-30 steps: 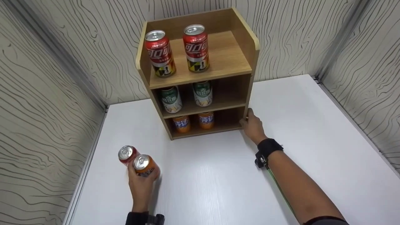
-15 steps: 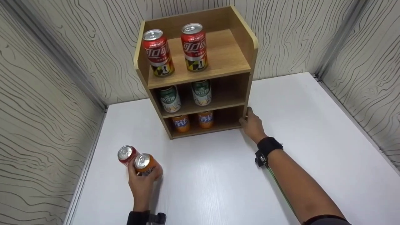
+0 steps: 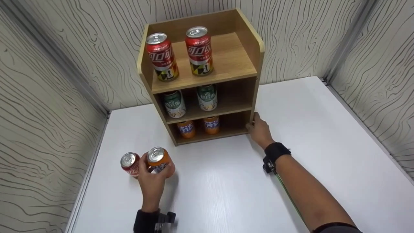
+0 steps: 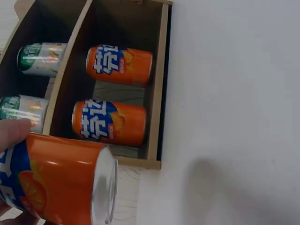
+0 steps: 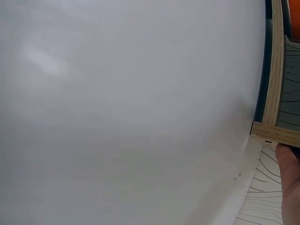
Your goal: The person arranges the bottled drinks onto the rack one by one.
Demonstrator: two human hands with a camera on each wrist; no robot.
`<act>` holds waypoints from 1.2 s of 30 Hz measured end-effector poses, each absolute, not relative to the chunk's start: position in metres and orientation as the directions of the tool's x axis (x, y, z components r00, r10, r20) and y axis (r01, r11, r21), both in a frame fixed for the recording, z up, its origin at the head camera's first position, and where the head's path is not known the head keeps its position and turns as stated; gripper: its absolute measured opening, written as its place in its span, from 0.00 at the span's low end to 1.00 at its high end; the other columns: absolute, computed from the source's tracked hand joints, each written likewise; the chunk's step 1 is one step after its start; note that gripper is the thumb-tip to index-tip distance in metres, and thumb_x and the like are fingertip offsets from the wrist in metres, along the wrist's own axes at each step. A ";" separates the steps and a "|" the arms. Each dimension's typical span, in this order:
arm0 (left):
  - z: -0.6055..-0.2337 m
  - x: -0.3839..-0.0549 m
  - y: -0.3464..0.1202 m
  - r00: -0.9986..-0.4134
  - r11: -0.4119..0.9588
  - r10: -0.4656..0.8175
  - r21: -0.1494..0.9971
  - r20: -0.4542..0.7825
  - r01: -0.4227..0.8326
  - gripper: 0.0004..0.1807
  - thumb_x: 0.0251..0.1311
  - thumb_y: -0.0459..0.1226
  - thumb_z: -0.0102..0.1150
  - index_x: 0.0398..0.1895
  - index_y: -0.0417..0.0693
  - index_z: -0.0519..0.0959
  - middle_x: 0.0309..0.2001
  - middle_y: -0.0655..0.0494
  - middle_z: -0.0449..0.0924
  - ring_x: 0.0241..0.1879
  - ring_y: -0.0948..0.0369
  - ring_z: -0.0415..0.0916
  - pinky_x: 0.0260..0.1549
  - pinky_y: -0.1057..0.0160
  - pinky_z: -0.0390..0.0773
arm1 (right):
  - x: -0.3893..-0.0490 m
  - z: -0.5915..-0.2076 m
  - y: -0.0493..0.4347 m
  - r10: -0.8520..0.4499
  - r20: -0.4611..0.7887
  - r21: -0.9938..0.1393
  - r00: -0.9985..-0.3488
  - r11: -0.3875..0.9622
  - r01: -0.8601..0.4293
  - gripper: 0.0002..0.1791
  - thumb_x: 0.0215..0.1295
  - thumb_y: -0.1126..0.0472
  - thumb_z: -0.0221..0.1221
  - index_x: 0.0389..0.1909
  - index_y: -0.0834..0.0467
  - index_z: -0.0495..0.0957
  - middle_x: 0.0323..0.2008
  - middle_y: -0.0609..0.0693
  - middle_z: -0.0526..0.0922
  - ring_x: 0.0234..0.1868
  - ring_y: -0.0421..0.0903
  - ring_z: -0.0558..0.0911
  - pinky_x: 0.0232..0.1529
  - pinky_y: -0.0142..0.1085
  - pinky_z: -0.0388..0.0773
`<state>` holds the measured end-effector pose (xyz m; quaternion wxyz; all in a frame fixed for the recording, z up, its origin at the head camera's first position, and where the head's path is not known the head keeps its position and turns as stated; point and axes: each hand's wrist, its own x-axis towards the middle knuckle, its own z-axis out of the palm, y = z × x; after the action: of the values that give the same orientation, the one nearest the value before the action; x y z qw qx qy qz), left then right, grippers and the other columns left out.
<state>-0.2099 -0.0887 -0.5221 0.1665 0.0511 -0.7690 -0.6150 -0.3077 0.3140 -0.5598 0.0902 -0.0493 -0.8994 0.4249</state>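
Observation:
My left hand grips an orange soda can, fingers and thumb around its side; in the left wrist view its bottom end faces the table. Close to its left, a red cola can stands upright on the table. My right hand holds the lower right side panel of a three-level wooden shelf, thumb at the front edge. Two red cola cans stand on the top level, two green-and-white cans on the middle one, and two orange soda cans on the bottom.
The shelf stands on a white table near the back. Wood-patterned walls enclose the back and sides, with grey metal strips at the corners. To the right of the cans, each shelf level has bare board.
My left hand has raised the orange soda can and moved it right and toward the shelf, widening the gap from the red cola can. My right hand keeps its hold on the shelf.

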 end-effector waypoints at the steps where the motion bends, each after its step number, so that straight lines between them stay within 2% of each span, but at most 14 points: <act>1: -0.521 -0.211 -0.086 -0.937 0.244 -0.279 0.959 0.210 0.142 0.45 0.40 0.28 0.76 0.65 0.42 0.64 0.59 0.47 0.70 0.55 0.51 0.69 0.53 0.49 0.68 | -0.308 -0.560 0.314 0.165 0.118 -0.775 -0.979 0.632 0.013 0.26 0.72 0.60 0.51 0.65 0.66 0.58 0.57 0.65 0.75 0.57 0.60 0.76 0.52 0.50 0.75; 9: -0.512 -0.216 -0.065 -0.947 0.233 -0.229 0.957 0.225 0.171 0.45 0.41 0.32 0.77 0.66 0.45 0.65 0.58 0.51 0.71 0.54 0.53 0.69 0.52 0.49 0.68 | -0.308 -0.559 0.311 0.168 0.134 -0.770 -0.977 0.638 0.004 0.23 0.71 0.60 0.52 0.62 0.66 0.62 0.55 0.65 0.76 0.55 0.60 0.77 0.51 0.50 0.76; 17: -0.506 -0.224 -0.038 -0.946 0.273 -0.174 0.936 0.273 0.220 0.43 0.42 0.35 0.76 0.65 0.46 0.66 0.57 0.51 0.74 0.53 0.54 0.71 0.52 0.48 0.69 | -0.309 -0.557 0.312 0.174 0.141 -0.764 -0.974 0.645 0.005 0.23 0.71 0.61 0.52 0.62 0.66 0.61 0.55 0.66 0.76 0.55 0.60 0.77 0.51 0.50 0.75; 25: -0.505 -0.229 -0.012 -0.954 0.250 -0.138 0.941 0.267 0.227 0.44 0.40 0.34 0.78 0.65 0.47 0.67 0.56 0.51 0.74 0.53 0.53 0.71 0.54 0.45 0.68 | -0.308 -0.557 0.313 0.148 0.122 -0.748 -0.982 0.664 0.007 0.25 0.72 0.61 0.51 0.64 0.68 0.59 0.53 0.66 0.77 0.52 0.59 0.78 0.50 0.49 0.75; 36: -0.510 -0.248 0.034 -0.965 0.246 0.000 0.935 0.263 0.255 0.45 0.38 0.35 0.79 0.65 0.47 0.68 0.58 0.50 0.74 0.55 0.53 0.72 0.57 0.45 0.67 | -0.307 -0.557 0.312 0.169 0.120 -0.742 -0.978 0.670 0.025 0.26 0.72 0.61 0.51 0.65 0.67 0.58 0.55 0.66 0.76 0.55 0.59 0.77 0.51 0.49 0.75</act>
<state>-0.2479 0.0336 -0.5104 0.1046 -0.0815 -0.7824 -0.6084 -0.3069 0.3116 -0.5573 0.0896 -0.0533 -0.9095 0.4025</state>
